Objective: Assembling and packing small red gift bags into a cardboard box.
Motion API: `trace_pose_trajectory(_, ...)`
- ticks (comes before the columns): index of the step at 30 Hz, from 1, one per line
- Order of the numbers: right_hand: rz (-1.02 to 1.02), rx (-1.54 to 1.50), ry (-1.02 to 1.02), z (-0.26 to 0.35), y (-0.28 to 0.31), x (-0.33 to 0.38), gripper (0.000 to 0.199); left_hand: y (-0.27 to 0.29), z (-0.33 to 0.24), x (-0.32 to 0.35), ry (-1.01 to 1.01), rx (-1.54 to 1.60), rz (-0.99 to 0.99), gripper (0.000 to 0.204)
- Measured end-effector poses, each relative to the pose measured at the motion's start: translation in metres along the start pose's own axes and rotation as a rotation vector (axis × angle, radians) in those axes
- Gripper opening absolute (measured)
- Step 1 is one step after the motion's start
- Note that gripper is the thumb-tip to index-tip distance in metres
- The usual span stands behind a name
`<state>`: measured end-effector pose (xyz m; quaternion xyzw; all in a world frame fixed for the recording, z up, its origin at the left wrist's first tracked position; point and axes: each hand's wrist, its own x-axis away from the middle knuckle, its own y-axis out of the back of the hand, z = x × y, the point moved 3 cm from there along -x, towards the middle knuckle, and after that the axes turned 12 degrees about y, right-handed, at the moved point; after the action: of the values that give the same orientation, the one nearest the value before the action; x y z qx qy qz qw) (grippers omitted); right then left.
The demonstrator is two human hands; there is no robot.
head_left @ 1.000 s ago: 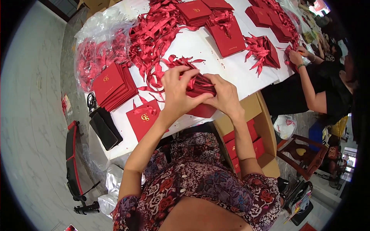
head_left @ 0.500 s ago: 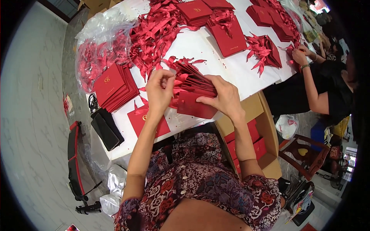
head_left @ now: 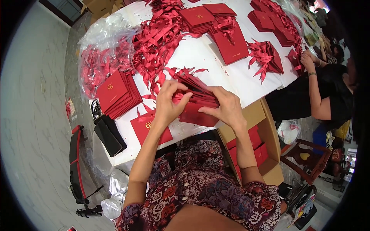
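My left hand (head_left: 169,103) and my right hand (head_left: 225,106) together grip a stack of red paper bags with ribbon handles (head_left: 196,96), held just above the white table (head_left: 196,57). The left fingers pinch the stack's near left end by the ribbons. The right hand clamps its right side. A single flat red bag (head_left: 148,127) lies on the table under my left wrist. A pile of flat red bags (head_left: 115,92) sits to the left.
Loose red ribbons (head_left: 158,34) and a clear plastic sack of ribbons (head_left: 102,54) fill the table's left. More red bag stacks (head_left: 231,42) lie farther back. A cardboard box (head_left: 256,142) with red bags stands at my right. Another person (head_left: 323,92) works at the right edge.
My left hand, lifted off to the left half a second ago, has come back onto the stack. The stack now sits between both hands again.
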<state>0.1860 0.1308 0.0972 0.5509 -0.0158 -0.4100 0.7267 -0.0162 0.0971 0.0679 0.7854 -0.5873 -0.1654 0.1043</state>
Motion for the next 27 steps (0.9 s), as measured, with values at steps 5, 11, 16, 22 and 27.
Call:
trace_pose_trajectory(5, -0.001, -0.017, -0.018, 0.002, 0.0, 0.001, 0.06, 0.006, 0.007, 0.012, -0.11, -0.042, 0.015, 0.032)
trace_pose_trajectory(11, 0.021, -0.016, -0.017, -0.001, -0.002, 0.003, 0.052, 0.004, 0.013, 0.002, -0.107, -0.149, 0.193, 0.129)
trace_pose_trajectory(16, 0.008, 0.031, 0.014, -0.006, -0.002, 0.002, 0.047, -0.012, 0.024, -0.018, -0.077, -0.061, 0.264, 0.124)
trace_pose_trajectory(22, 0.038, -0.039, -0.054, -0.009, 0.012, -0.003, 0.051, -0.018, 0.021, -0.016, -0.068, -0.085, 0.218, 0.094)
trace_pose_trajectory(27, 0.061, -0.206, -0.142, -0.011, 0.033, 0.009, 0.057, -0.015, 0.038, -0.021, -0.09, -0.018, 0.292, 0.074)
